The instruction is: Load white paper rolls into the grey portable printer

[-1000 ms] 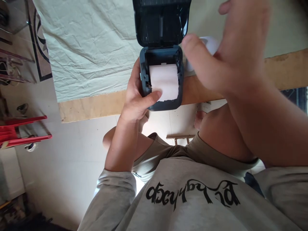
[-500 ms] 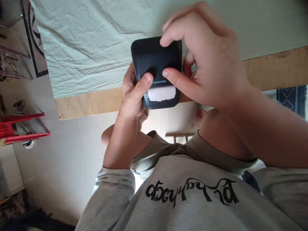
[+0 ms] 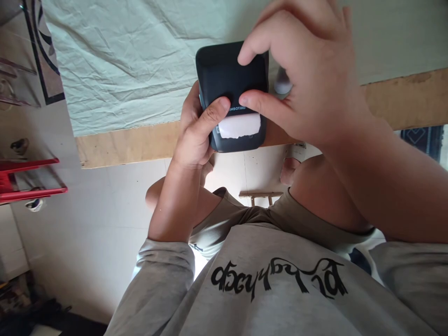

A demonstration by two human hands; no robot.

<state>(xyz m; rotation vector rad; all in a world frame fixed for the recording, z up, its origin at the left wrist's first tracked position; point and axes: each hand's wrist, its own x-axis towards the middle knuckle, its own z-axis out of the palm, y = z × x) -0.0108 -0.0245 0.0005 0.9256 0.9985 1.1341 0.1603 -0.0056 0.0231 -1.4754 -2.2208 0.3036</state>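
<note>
A black label printer (image 3: 227,70) with rounded corners is held above the table's front edge. A torn-edged strip of white paper (image 3: 241,126) sticks out of its near end, just below pale lettering. My left hand (image 3: 201,126) is closed around the printer's left side, thumb on top and the other fingers hidden underneath. Over the printer's right half is my right hand (image 3: 308,74), thumb and index finger spread apart, their tips at its top face; whether they press on it I cannot tell. A small whitish rounded thing (image 3: 283,83) shows partly beneath that hand.
A wrinkled pale green cloth (image 3: 122,70) covers the table, whose bare wooden edge (image 3: 129,147) faces me. Red plastic furniture (image 3: 35,190) stands on the tiled floor at left. A small wooden stool (image 3: 261,195) shows between my legs.
The printer has shifted slightly up and to the right in view, with my left hand on it. My right hand has risen a little, uncovering the whitish thing beneath it.
</note>
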